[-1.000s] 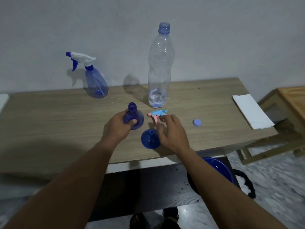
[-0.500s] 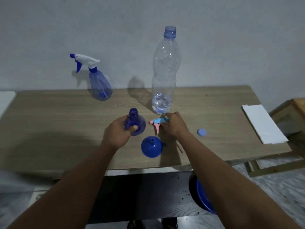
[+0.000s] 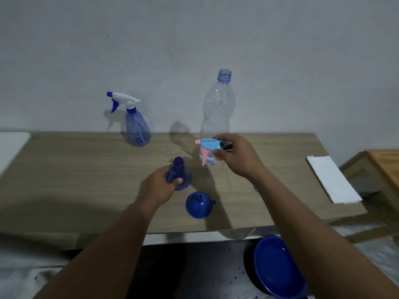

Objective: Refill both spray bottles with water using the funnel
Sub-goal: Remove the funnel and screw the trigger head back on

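My left hand (image 3: 160, 186) grips a small blue spray bottle (image 3: 180, 173) with no head on it, standing on the wooden table (image 3: 86, 180). My right hand (image 3: 236, 157) holds the light blue and pink spray head (image 3: 208, 146) above the table, in front of the tall clear water bottle (image 3: 218, 111), which is uncapped and holds a little water. A blue funnel (image 3: 199, 205) lies upside down near the table's front edge. A second blue spray bottle (image 3: 137, 128) with a white head stands at the back left.
A white folded paper (image 3: 332, 180) lies on the table's right end. A blue basin (image 3: 278, 268) sits on the floor below the front edge. A wooden frame (image 3: 382, 167) stands to the right. The wall rises right behind the table.
My right hand has picked the spray head up from the table and lifted it in front of the water bottle. My left hand stays on the headless bottle. The view tilted upward.
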`<state>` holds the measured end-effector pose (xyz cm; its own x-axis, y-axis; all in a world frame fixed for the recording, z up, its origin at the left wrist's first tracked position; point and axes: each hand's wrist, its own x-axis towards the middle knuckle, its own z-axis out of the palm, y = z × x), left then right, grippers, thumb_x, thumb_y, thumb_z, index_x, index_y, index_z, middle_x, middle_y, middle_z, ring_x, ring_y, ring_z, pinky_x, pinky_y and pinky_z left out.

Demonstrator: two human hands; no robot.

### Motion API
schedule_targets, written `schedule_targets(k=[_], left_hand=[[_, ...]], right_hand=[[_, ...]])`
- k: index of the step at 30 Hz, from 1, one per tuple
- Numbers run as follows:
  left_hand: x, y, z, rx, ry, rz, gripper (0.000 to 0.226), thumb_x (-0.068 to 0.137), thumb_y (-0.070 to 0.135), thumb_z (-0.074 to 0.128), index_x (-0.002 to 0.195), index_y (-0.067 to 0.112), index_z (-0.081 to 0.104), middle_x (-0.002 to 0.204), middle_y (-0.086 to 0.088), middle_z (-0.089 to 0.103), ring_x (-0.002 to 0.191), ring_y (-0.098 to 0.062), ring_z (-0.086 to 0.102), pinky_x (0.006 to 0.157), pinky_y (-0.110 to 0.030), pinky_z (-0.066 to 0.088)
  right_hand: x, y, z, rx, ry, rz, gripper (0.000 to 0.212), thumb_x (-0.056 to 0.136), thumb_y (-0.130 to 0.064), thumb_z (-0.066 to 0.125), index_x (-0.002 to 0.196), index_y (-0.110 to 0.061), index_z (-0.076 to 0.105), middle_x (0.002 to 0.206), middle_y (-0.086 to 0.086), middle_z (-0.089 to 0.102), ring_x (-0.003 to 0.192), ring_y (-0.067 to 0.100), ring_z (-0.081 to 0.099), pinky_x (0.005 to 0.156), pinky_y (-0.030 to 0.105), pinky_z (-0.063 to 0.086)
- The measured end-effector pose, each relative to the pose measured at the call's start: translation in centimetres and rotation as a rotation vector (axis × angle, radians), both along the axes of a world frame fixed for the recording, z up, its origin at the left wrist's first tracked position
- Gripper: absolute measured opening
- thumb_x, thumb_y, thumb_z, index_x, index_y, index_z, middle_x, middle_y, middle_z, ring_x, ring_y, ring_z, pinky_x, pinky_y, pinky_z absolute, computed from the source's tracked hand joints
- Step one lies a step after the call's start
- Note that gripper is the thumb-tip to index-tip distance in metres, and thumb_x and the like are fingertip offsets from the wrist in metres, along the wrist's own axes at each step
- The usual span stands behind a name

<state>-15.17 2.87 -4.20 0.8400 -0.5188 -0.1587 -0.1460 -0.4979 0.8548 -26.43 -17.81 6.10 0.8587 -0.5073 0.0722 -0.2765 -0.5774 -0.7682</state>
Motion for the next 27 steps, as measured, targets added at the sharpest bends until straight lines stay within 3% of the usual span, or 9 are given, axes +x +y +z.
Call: schedule_targets(k=[4, 8, 11, 14, 20, 23, 27], left_hand=[[-0.2, 0.0, 0.2, -0.013, -0.001, 0.008, 0.034, 0.081, 0.006, 0.076, 0.114, 0.009, 0.068, 0.093, -0.002, 0.07, 0.087, -0.018, 0.064, 0.064, -0.01, 0.041], [-0.2, 0.0, 0.2, 0.001, 0.016, 0.014, 0.034, 0.082, 0.009, 0.076, 0.116, 0.011, 0.068, 0.096, 0.0, 0.069, 0.087, -0.016, 0.062, 0.066, -0.021, 0.04], [0.2, -0.1, -0.1, 0.016, 0.047, 0.011, 0.044, 0.082, 0.016, 0.077, 0.123, 0.015, 0.064, 0.104, -0.004, 0.071, 0.092, -0.017, 0.063, 0.077, -0.024, 0.045], [0.5, -0.1, -0.4, 0.025, 0.06, 0.017, 0.05, 0.08, 0.018, 0.079, 0.127, 0.018, 0.062, 0.108, -0.003, 0.072, 0.099, -0.021, 0.066, 0.088, -0.031, 0.05], [0.6, -0.1, -0.8, -0.044, 0.108, 0.014, 0.046, 0.082, 0.014, 0.077, 0.124, 0.019, 0.062, 0.1, 0.002, 0.07, 0.098, -0.02, 0.067, 0.087, -0.031, 0.051], [0.7, 0.0, -0.9, -0.072, 0.116, 0.008, 0.048, 0.081, 0.011, 0.077, 0.126, 0.02, 0.062, 0.102, 0.003, 0.071, 0.098, -0.017, 0.067, 0.084, -0.024, 0.051], [0.9, -0.1, -1.4, -0.074, 0.079, -0.001, 0.048, 0.079, 0.016, 0.08, 0.124, 0.022, 0.063, 0.107, 0.001, 0.073, 0.099, -0.017, 0.068, 0.094, -0.039, 0.053]], right_hand=[[1.7, 1.8, 3.0, 0.128, -0.206, -0.027, 0.029, 0.084, -0.013, 0.076, 0.109, -0.024, 0.067, 0.105, -0.005, 0.071, 0.084, 0.006, 0.071, 0.079, 0.026, 0.058], [3.2, 4.8, 4.1, 0.196, -0.397, -0.058, 0.029, 0.085, -0.007, 0.075, 0.109, -0.019, 0.066, 0.106, -0.006, 0.07, 0.097, 0.007, 0.067, 0.078, 0.015, 0.054], [4.2, 6.0, 4.5, 0.211, -0.476, -0.071, 0.03, 0.087, -0.008, 0.075, 0.113, -0.015, 0.064, 0.11, -0.004, 0.069, 0.106, 0.01, 0.064, 0.084, 0.018, 0.056], [4.9, 6.3, 4.5, 0.191, -0.467, -0.044, 0.031, 0.088, -0.008, 0.075, 0.115, -0.015, 0.063, 0.113, -0.003, 0.068, 0.11, 0.01, 0.063, 0.086, 0.021, 0.057], [5.6, 6.3, 3.2, 0.211, -0.446, -0.057, 0.031, 0.089, -0.016, 0.074, 0.117, -0.019, 0.062, 0.113, -0.006, 0.068, 0.11, 0.015, 0.065, 0.089, 0.038, 0.059], [5.8, 6.2, 3.8, 0.17, -0.429, -0.04, 0.029, 0.089, -0.011, 0.074, 0.115, -0.018, 0.063, 0.112, -0.006, 0.067, 0.109, 0.01, 0.064, 0.088, 0.031, 0.06], [5.9, 6.3, 4.1, 0.134, -0.391, -0.01, 0.029, 0.088, -0.007, 0.074, 0.112, -0.018, 0.064, 0.111, -0.007, 0.067, 0.107, 0.006, 0.063, 0.084, 0.02, 0.058]])
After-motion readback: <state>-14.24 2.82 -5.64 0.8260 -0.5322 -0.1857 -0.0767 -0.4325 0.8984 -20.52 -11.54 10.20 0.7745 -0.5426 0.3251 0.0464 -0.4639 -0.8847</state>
